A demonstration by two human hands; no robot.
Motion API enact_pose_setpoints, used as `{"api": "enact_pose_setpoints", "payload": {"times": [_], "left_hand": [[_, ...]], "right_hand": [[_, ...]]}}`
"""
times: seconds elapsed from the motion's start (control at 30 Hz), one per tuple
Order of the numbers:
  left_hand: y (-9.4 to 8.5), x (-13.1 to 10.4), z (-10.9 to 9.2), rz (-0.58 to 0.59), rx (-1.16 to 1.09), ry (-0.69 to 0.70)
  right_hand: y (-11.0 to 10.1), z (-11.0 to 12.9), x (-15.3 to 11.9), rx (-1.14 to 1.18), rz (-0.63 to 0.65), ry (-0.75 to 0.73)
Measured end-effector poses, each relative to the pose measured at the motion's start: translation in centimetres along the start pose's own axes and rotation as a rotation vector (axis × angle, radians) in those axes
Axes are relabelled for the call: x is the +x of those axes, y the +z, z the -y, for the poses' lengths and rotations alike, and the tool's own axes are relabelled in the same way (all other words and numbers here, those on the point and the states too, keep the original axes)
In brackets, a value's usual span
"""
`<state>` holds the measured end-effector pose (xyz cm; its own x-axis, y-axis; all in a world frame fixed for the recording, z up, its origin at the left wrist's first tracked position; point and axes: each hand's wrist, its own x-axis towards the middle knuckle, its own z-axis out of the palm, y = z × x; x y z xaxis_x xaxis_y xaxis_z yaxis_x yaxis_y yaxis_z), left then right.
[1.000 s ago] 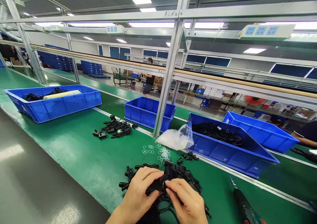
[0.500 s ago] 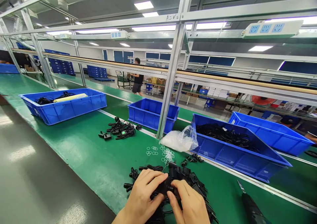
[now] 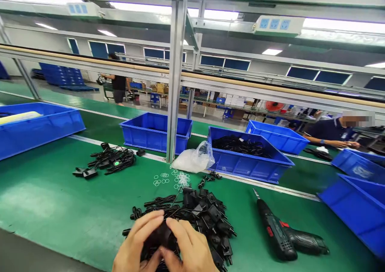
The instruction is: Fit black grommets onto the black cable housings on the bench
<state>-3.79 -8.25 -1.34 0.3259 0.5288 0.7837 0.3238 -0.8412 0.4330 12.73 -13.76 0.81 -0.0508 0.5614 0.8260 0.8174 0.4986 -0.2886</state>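
My left hand (image 3: 136, 244) and my right hand (image 3: 191, 246) meet at the bottom centre, fingers curled around a black part (image 3: 164, 236) that is mostly hidden between them. Beneath and to the right spreads a pile of black adapters (image 3: 207, 214) with cables. Beyond the pile lie many thin clear rings (image 3: 182, 178) and a few small black pieces (image 3: 209, 178). A bag of white material (image 3: 191, 160) rests behind the rings, against a metal post.
A black power screwdriver (image 3: 276, 228) lies at the right. Blue bins (image 3: 249, 166) line the bench's back. Black cables (image 3: 112, 160) lie at the left. A metal post (image 3: 175, 79) rises mid-bench. A person (image 3: 327, 129) sits across at the right; another (image 3: 118, 81) stands far back.
The view has turned right, bringing the whole screwdriver, more bins and a seated person into sight. Both hands remain together around the black part, their fingertips now closer together.
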Motion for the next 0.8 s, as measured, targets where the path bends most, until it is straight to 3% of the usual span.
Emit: {"api": "enact_pose_setpoints", "payload": {"times": [0.07,0.2,0.27,0.4,0.57,0.67,0.8], "left_hand": [[-0.2,-0.2,0.7,0.069,-0.068,-0.152],[-1.3,0.3,2.1,0.526,-0.282,-0.431],[-2.2,0.9,2.7,0.622,-0.344,-0.500],[-3.0,2.3,3.2,0.543,-0.157,-0.346],[-2.8,2.7,3.3,0.525,-0.076,-0.202],[-3.1,2.5,3.4,0.529,-0.082,-0.204],[-3.7,2.5,3.0,0.529,-0.115,-0.315]], "right_hand": [[-1.1,-0.5,0.3,0.085,0.013,0.075],[-4.1,-4.5,1.9,0.170,0.023,0.264],[-4.8,-7.3,2.5,0.141,0.113,0.373],[-4.2,-12.5,1.9,0.050,0.359,0.505],[-3.7,-17.1,0.3,0.053,0.455,0.479],[-3.4,-20.1,0.2,0.046,0.455,0.472],[-1.6,-24.0,1.0,0.079,0.469,0.422]]}}
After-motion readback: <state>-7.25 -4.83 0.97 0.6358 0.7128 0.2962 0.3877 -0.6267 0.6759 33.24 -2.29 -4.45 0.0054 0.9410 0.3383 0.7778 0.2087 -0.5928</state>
